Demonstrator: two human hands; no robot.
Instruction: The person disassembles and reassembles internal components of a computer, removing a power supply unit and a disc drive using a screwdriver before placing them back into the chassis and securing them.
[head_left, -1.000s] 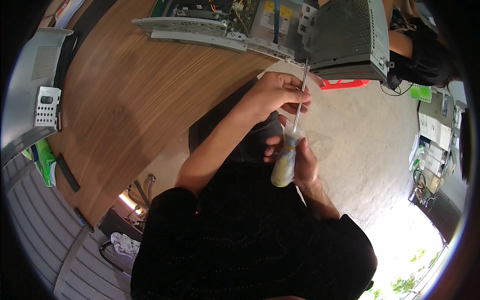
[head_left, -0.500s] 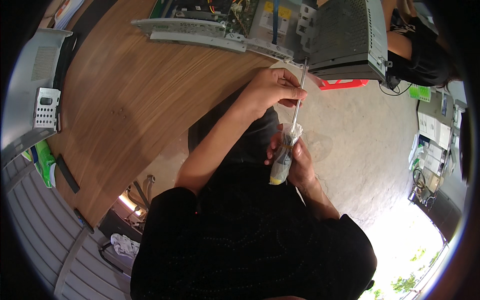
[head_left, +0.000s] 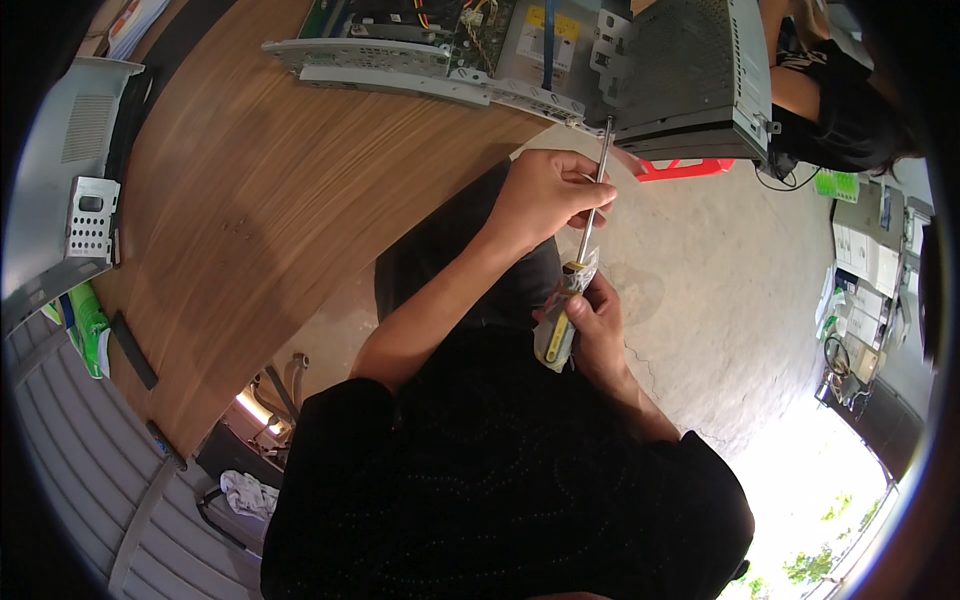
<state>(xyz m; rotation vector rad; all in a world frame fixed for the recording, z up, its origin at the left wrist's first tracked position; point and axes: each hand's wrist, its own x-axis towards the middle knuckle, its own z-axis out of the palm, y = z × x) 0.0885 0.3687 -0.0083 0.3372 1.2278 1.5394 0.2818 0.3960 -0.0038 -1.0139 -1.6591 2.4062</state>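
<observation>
Right hand (head_left: 602, 335) is clamping the plastic-wrapped handle (head_left: 547, 349) of the screwdriver (head_left: 587, 230), thumb (head_left: 578, 309) now lying across it; half a second ago the thumb was sitting along the right side. Handle has rolled too: yellow stripe (head_left: 557, 339) is now facing up. Reading that as me turning the driver and resetting grip between twists. Left hand (head_left: 545, 195) is pinching the shaft (head_left: 604, 150) between thumb and fingers, roughly same spot, probably steadying it. Screwdriver is slanting from near me to the far side, tip reaching the open computer case (head_left: 380, 88) just left of the grey box section (head_left: 680, 90). Can't tell whether it's seating in a screw. Case is lying at the table's (head_left: 250, 180) far side, not visibly shifting; work looks unfinished.
</observation>
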